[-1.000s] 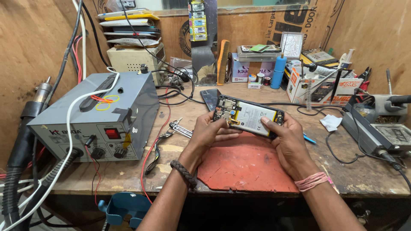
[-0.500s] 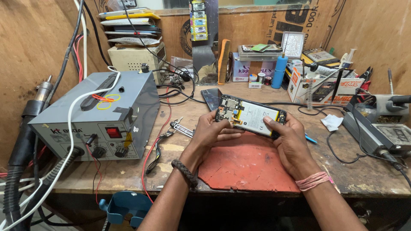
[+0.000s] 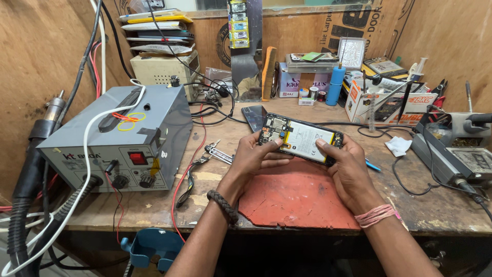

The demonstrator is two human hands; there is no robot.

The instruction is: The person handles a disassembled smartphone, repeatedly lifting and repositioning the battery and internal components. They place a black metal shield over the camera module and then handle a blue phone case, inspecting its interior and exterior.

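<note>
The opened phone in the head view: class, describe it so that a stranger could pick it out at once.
Start at the big grey box with dials on the left of the wooden bench, then move right to the red mat. Just above it, the left hand and right hand hold the opened phone. Unlike the dark closed phone lying behind it, its back is off, showing a pale battery.

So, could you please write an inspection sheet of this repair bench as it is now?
Surface: worn wooden bench; red mat under the hands.
Job's things: opened phone, back cover off, board and battery showing.
Clutter: grey rework station, tweezers, blue bottle, boxes, white tissue.
Grippers: left hand and right hand each hold one end of the phone.
Cables: red wire, black leads, white cord.
Surroundings: plywood walls, stacked devices on shelf.
</note>
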